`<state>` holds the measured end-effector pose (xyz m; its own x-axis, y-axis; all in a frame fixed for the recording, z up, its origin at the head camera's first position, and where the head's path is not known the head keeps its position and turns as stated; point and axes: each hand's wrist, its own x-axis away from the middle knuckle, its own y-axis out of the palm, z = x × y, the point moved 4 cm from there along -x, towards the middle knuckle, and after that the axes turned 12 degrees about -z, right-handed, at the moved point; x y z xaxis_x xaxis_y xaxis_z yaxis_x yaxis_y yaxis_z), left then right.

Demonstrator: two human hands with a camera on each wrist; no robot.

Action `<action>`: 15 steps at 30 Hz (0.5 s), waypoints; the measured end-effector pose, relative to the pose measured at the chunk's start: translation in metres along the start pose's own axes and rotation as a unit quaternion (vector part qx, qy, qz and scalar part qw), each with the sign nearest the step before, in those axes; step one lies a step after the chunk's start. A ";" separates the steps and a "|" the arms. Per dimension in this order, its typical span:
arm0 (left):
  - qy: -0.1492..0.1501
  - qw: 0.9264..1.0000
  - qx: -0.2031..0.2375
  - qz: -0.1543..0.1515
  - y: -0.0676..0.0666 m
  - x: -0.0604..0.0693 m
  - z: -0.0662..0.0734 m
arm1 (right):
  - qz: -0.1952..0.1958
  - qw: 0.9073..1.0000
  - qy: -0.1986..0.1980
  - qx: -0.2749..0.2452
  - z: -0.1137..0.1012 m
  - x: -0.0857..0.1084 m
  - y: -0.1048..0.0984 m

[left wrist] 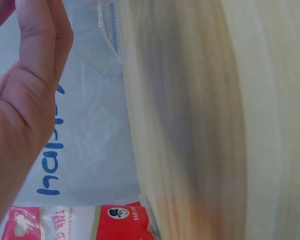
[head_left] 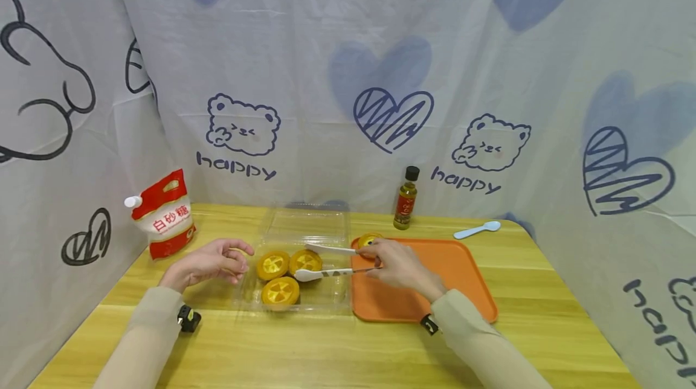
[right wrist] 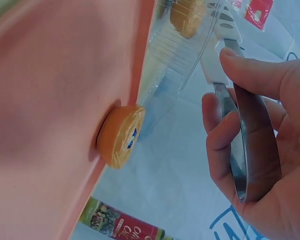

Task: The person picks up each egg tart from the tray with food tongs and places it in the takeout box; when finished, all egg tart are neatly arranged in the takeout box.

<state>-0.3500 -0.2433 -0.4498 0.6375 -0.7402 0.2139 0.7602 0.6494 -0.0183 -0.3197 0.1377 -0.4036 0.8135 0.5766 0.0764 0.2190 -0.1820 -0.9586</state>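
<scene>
holding tongs (head_left: 336, 272) apart over the clear box (head_left: 338, 293), the right hand (head_left: 399, 265) curls round their metal; the left hand (head_left: 216, 262), fingers loosely bent, holds nothing. three tarts (head_left: 280, 292) crowd the box's left; an off-centre squeeze could dent one.

In the left wrist view, the left hand (left wrist: 22, 95) takes up the left side, its bent fingers (left wrist: 37, 42) cut off by the frame near a clear box (left wrist: 95, 42). The bench (left wrist: 200, 100) spans the right. Blue letters mark the pale cloth (left wrist: 100, 135); a red-and-white bag (left wrist: 82, 222) shows below.
</scene>
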 end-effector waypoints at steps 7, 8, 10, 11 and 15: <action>0.002 1.000 0.002 0.005 -0.001 0.000 -0.001 | -0.014 0.999 -0.001 -0.030 0.000 0.000 -0.002; 0.002 1.000 0.001 0.004 -0.001 0.000 -0.001 | -0.015 0.999 -0.003 -0.037 0.000 0.000 -0.002; 0.002 1.000 0.000 0.004 -0.001 0.000 -0.001 | -0.014 0.999 -0.007 -0.044 0.002 0.000 -0.001; 0.002 1.000 -0.001 0.004 -0.001 0.000 -0.001 | -0.013 0.999 -0.008 -0.048 0.002 0.000 -0.001; 0.004 1.000 0.000 0.003 0.000 0.000 -0.001 | -0.006 0.998 -0.018 -0.054 0.006 0.000 0.000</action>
<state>-0.3501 -0.2439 -0.4509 0.6433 -0.7373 0.2064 0.7560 0.6543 -0.0192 -0.3226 0.1429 -0.4052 0.7908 0.6075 0.0747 0.2865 -0.2596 -0.9222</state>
